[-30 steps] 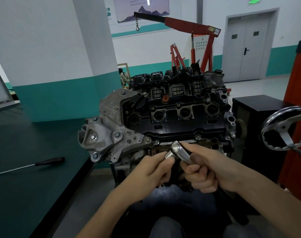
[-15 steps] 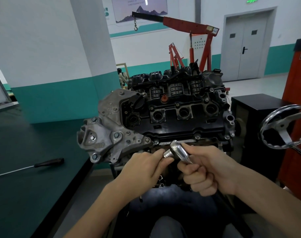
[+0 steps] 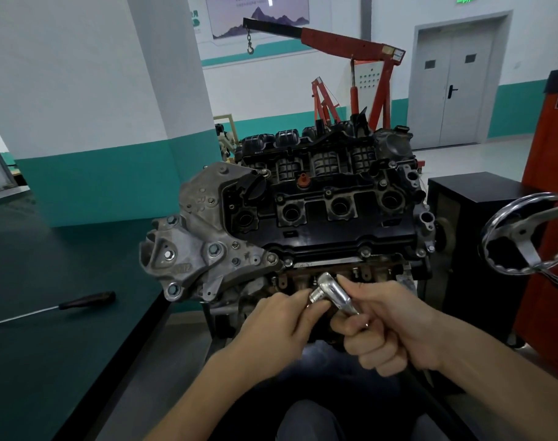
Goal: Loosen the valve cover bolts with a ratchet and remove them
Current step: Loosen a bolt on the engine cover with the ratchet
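both hands have barely shifted in the last second. a black-handled screwdriver (image 3: 86, 300) lies on the dark green workbench (image 3: 32, 345) at left; the left hand (image 3: 277, 326) pinches the small steel socket (image 3: 317, 296) on the polished chrome ratchet (image 3: 338, 292), whose handle the right hand (image 3: 398, 332) grips tight. the black plastic valve cover (image 3: 319, 230) sits just beyond, its bolts (image 3: 365, 250) in place. rigid, probably slick chrome favours a grip far down the handle; a spoked steel handwheel (image 3: 526, 233) stands right.

Place type: automotive workshop or training bay.
Centre of frame: engine (image 3: 319, 218) mounted on a stand.
Upper centre: red engine crane (image 3: 350, 46) with hook.
Left edge: green workbench (image 3: 48, 329) with screwdriver (image 3: 80, 302).
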A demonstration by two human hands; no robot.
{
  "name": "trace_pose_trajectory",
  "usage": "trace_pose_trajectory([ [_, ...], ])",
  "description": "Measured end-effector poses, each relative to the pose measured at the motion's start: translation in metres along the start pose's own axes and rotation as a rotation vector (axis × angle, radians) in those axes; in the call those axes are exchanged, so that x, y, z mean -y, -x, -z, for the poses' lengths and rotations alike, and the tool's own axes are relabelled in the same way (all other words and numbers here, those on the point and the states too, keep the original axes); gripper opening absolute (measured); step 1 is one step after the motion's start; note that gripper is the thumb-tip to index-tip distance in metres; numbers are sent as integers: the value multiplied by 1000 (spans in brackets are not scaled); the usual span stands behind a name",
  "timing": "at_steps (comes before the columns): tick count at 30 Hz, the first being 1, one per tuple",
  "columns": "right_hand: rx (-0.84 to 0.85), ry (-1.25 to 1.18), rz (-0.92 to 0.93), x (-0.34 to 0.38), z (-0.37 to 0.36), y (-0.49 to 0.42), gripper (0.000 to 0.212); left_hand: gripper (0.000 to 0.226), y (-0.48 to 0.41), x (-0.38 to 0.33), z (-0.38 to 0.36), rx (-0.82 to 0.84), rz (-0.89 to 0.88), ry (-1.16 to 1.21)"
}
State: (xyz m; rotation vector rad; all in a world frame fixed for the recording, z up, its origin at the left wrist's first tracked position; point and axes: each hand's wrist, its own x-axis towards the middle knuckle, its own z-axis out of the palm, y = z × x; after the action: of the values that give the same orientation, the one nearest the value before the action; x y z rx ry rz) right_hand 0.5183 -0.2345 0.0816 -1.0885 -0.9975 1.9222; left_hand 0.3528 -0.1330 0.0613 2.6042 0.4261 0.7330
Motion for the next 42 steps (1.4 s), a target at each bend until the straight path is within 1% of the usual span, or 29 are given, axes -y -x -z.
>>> trace_pose_trajectory([
  [2,-74,-1,41,0,-3,0,56,41,-3,3,-2,-52,-32,-101],
  [3,-105,0,60,-1,-3,1,56,42,-3,3,-3,-70,-42,-95],
  [4,-133,10,80,0,-3,2,55,41,-4,1,-3,-82,-56,-59],
  [7,-202,71,161,2,-1,4,54,42,-9,-4,3,-45,-100,93],
  [8,-213,79,192,3,1,4,54,42,-13,-2,7,-41,-89,143],
  [9,-221,73,222,3,4,5,54,42,-16,3,13,-63,-58,198],
  [11,-231,41,283,1,12,10,56,37,-19,20,27,-185,64,282],
  [12,-234,14,318,0,18,13,55,25,-19,31,35,-266,130,296],
  [13,-229,-23,356,-1,23,16,55,7,-16,43,42,-328,190,270],
  [14,-221,-66,394,-1,29,19,55,13,-14,53,48,-374,243,224],
  [15,-214,-112,429,-1,33,22,56,27,-10,61,51,-395,265,168],
  [16,-217,-152,460,0,36,23,56,35,-7,67,51,-399,278,130],
  [17,-230,-178,483,1,38,23,56,39,-5,70,49,-401,285,106],
  [19,-286,-190,510,3,39,19,57,38,-2,70,41,-389,326,92],
  [21,-339,-166,520,4,37,14,61,31,-2,72,33,-372,356,82],
  [23,-351,-130,532,4,35,11,62,26,-4,72,28,-356,348,78],
  [27,-294,-118,540,4,33,10,61,22,-7,70,24,-429,259,76],
  [31,-267,-92,527,7,31,10,61,27,-5,71,24,-409,230,138],
  [34,-267,-68,510,6,27,10,63,31,-4,71,21,-399,163,128],
  [38,-321,-61,480,6,27,8,63,38,-1,74,22,-391,112,140],
  [42,-393,-55,439,9,28,9,62,36,3,77,26,-350,106,155],
])
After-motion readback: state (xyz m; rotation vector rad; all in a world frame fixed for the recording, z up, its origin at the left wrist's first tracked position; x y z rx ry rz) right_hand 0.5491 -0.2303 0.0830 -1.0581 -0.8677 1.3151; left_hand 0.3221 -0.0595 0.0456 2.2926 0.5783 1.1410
